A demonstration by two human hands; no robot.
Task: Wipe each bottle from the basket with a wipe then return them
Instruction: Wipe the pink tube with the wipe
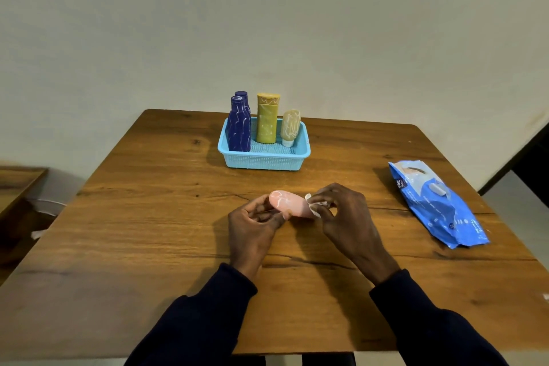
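Observation:
A pink bottle (289, 203) with white scribbles lies sideways just above the table's middle. My left hand (257, 227) grips its left end. My right hand (344, 217) presses a white wipe (315, 206) against the bottle's right end. Farther back stands a light blue basket (264, 159). It holds two dark blue bottles (239, 125) at the left, one behind the other. A tall yellow bottle (267, 119) stands in its middle and a small cream tube (290, 128) stands cap down at its right. All bear white scribble marks.
A blue pack of wipes (436, 202) lies on the wooden table (148, 232) at the right, near the edge. A second wooden surface (17, 184) shows at the far left, lower than the table. A plain wall rises behind.

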